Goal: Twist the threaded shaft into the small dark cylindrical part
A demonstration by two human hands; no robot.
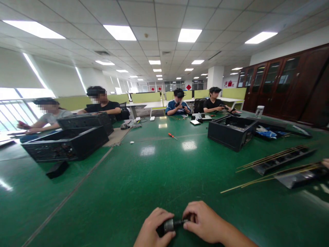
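While clamping the metal-collared cylinder (169, 225) in the left hand (155, 227) at bottom centre, pinching its thin end (178, 223) with the right hand (202, 220); seemingly unfinished, cannot tell the remainder.

No lettering or number can be read. Left of the white column (215, 77) shows a red diamond sign (188, 87) (any characters on it are too small to tell); two smaller red diamond signs (159, 89) appear farther left of the column, and red wall decorations (230, 83), equally unreadable, to its right.
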